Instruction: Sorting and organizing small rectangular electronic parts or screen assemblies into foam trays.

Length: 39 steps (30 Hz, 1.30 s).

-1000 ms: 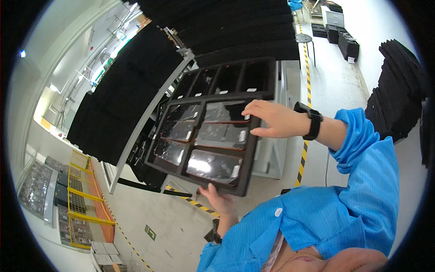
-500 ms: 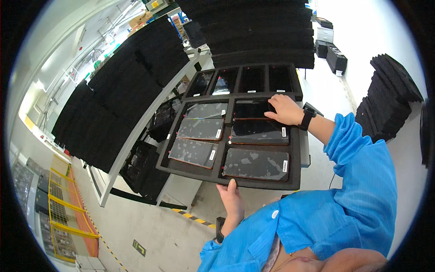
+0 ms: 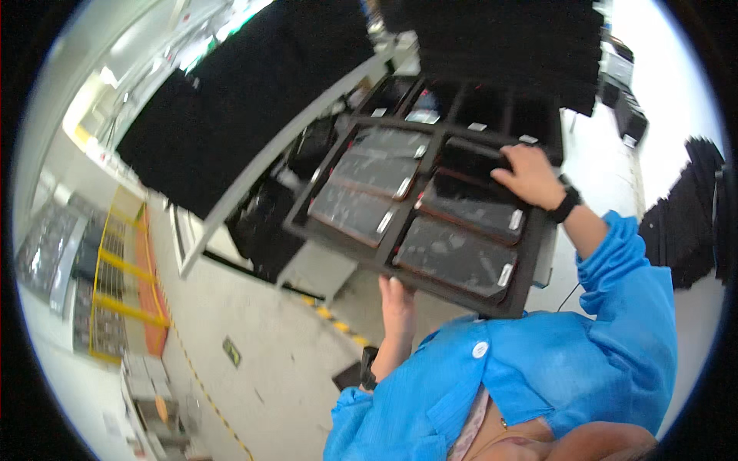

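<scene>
A black foam tray lies in front of me, its pockets holding several flat, dark screens with small white labels. My left hand grips the tray's near edge, thumb at the rim and the other fingers largely hidden below. Over the tray's right side is my right hand, fingers and thumb apart, their tips on or just above a glossy black screen. Nearer to me lie a screen with a cloudy film and, to its left, another filmed screen. Motion blurs the picture.
Behind the tray rises a tall stack of black foam. Another large black stack stands left, beside a pale metal rail. More dark foam leans at the right wall. Yellow-black tape marks the floor.
The view has turned, so the tray and surroundings sit rotated clockwise and the tray lies further right. Both hands keep about the same places on the tray.
</scene>
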### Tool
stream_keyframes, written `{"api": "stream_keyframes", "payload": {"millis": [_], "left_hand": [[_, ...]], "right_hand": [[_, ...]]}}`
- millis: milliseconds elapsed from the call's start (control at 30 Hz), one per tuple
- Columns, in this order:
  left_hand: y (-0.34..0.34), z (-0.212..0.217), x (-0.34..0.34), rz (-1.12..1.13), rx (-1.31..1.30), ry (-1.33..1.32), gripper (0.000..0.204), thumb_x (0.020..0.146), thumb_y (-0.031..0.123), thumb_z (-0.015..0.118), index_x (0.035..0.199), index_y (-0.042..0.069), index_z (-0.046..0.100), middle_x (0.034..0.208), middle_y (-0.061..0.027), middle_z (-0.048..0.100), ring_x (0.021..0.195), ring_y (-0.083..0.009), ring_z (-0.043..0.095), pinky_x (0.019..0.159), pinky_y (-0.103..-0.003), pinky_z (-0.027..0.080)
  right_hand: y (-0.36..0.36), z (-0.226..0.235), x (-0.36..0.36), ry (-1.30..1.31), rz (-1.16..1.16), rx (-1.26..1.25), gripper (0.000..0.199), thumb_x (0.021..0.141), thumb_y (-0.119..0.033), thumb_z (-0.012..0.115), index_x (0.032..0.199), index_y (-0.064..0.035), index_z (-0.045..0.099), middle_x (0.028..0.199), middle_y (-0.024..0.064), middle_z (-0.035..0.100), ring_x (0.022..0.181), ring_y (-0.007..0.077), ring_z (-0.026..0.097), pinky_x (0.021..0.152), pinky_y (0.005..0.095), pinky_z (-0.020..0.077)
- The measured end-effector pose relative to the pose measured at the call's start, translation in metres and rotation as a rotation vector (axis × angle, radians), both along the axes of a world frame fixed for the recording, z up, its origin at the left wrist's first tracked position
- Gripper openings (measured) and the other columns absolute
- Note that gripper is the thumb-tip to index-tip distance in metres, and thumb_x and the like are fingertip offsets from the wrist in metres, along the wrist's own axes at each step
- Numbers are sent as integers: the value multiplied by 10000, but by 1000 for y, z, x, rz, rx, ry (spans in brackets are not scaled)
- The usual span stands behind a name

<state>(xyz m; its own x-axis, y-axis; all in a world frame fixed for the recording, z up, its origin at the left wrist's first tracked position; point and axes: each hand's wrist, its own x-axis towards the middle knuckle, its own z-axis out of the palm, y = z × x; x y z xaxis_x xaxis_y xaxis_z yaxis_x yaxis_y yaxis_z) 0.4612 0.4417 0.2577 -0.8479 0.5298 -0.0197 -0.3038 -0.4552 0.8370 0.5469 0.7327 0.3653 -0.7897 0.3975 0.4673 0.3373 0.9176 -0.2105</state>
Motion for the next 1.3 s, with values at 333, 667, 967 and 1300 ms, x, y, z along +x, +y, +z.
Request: {"api": "stream_keyframes", "payload": {"millis": [333, 667, 967, 1300], "left_hand": [[-22, -15, 34, -141, -92, 59, 573, 825, 196, 430, 1279, 24, 126, 1171, -136, 387, 999, -186, 431, 832, -302, 348], [7, 46, 9, 71, -276, 344, 467, 761, 91, 564, 1079, -22, 242, 966, -146, 458, 854, -173, 473, 758, -294, 402], [4, 26, 25, 7, -83, 1, 510, 835, 179, 455, 1240, 12, 193, 1081, -106, 421, 959, -186, 458, 795, -318, 395], [39, 43, 77, 288, 25, -8, 535, 802, 81, 487, 1244, 12, 192, 1152, -122, 377, 1044, -215, 408, 888, -331, 333]], "right_hand": [[44, -12, -11, -46, -40, -192, 390, 778, -250, 536, 1067, 2, 465, 948, 161, 543, 904, 272, 528, 792, 327, 403], [28, -14, -4, -54, 6, -60, 356, 762, -262, 528, 1007, -4, 518, 964, 171, 542, 899, 311, 522, 774, 351, 416], [51, 52, 28, 493, 64, -6, 395, 761, -261, 561, 1034, 11, 476, 1039, 160, 480, 994, 288, 462, 856, 327, 365], [167, 238, 101, 771, -18, 584, 473, 766, -340, 567, 1111, -45, 434, 1088, 151, 475, 1025, 286, 447, 856, 332, 361]]}}
